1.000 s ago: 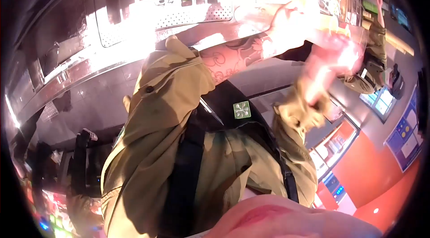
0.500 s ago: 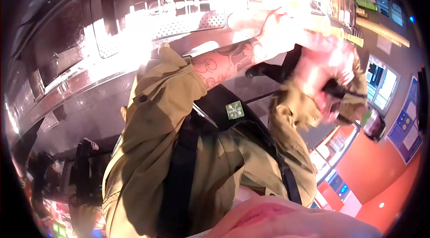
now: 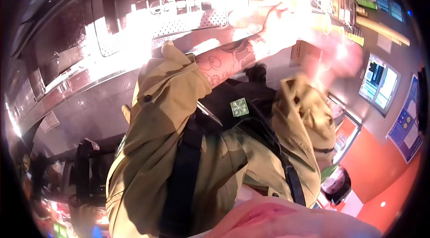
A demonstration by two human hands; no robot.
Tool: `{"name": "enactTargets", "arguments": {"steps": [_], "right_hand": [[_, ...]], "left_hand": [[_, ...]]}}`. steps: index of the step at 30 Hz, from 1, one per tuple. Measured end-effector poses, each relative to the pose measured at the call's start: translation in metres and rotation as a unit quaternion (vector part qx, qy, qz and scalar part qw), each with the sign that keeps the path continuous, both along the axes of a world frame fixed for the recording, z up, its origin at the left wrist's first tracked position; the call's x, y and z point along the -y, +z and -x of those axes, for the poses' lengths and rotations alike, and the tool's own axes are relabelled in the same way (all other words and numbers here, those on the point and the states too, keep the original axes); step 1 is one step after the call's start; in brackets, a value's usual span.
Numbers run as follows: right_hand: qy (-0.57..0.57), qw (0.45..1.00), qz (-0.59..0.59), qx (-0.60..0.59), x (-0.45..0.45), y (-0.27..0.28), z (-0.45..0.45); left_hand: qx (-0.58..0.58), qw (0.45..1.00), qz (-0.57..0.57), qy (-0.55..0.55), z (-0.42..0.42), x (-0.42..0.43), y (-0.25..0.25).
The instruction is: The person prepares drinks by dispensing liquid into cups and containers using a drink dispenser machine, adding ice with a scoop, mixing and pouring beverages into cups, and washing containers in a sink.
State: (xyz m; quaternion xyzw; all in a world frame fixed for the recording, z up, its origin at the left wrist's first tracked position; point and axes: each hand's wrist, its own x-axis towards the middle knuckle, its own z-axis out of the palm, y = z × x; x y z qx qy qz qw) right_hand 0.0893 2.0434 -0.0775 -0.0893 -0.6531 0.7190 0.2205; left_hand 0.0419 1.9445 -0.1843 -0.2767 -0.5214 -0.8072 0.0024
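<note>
My left hand (image 3: pixel 284 16) reaches out over the bright metal counter at the upper right, its tattooed forearm (image 3: pixel 228 61) crossing from the left. Glare washes out its fingers and anything in them. My right hand (image 3: pixel 342 56) is close by, just to the right and lower, smeared by motion; whether it holds something does not show. A yellow strip (image 3: pixel 354 38) like a handle shows beside the two hands, partly lost in the light.
A perforated metal tray (image 3: pixel 210 18) with a grid lies on the counter (image 3: pixel 80 74). Wire racks (image 3: pixel 345 2) stand behind my hands. Another person with a green and dark cap (image 3: pixel 336 184) is at my right. More people's legs (image 3: pixel 80 162) show at lower left.
My right hand has shifted slightly right and its sleeve has swung outward. The other person at right has moved lower in the view. My left hand stays nearly in place.
</note>
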Motion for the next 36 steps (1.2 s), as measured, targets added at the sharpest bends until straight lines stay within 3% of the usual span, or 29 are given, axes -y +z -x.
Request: {"name": "enactTargets", "arguments": {"steps": [2, 4, 10, 16, 19, 22, 23, 28, 30, 33, 36], "right_hand": [[0.003, 1.000, -0.018, -0.009, 0.002, -0.003, 0.005], [0.000, 0.999, -0.042, -0.018, 0.004, 0.005, 0.012], [0.082, 0.996, 0.032, -0.026, -0.008, 0.003, 0.013], [0.036, 0.994, -0.092, -0.056, -0.002, 0.035, 0.012], [0.076, 0.991, -0.092, -0.062, -0.009, 0.026, 0.018], [0.124, 0.985, -0.098, -0.071, -0.017, 0.028, 0.030], [0.140, 0.982, -0.101, -0.076, -0.019, 0.028, 0.031], [0.237, 0.961, -0.091, -0.106, -0.027, 0.013, 0.037], [0.273, 0.953, -0.089, -0.099, -0.019, 0.001, 0.041], [0.299, 0.945, -0.091, -0.095, -0.009, -0.010, 0.067], [0.323, 0.934, -0.083, -0.126, -0.002, -0.009, 0.078]], "left_hand": [[-0.206, 0.944, 0.236, 0.101, 0.001, 0.019, 0.006], [-0.231, 0.908, 0.327, 0.123, -0.002, 0.017, 0.012], [-0.141, 0.923, 0.356, -0.038, -0.003, -0.022, -0.014], [-0.200, 0.900, 0.354, 0.158, 0.000, -0.002, 0.000], [-0.222, 0.856, 0.445, 0.143, -0.003, -0.008, 0.005], [-0.019, 0.957, 0.198, 0.213, -0.015, -0.022, 0.001], [-0.151, 0.913, 0.333, 0.183, -0.011, -0.008, 0.001], [-0.162, 0.793, 0.392, 0.438, -0.009, -0.037, -0.030], [-0.142, 0.763, 0.429, 0.461, -0.025, -0.033, -0.034], [-0.144, 0.748, 0.518, 0.389, 0.002, 0.013, -0.006], [-0.131, 0.717, 0.507, 0.459, 0.018, 0.029, -0.014]]}}
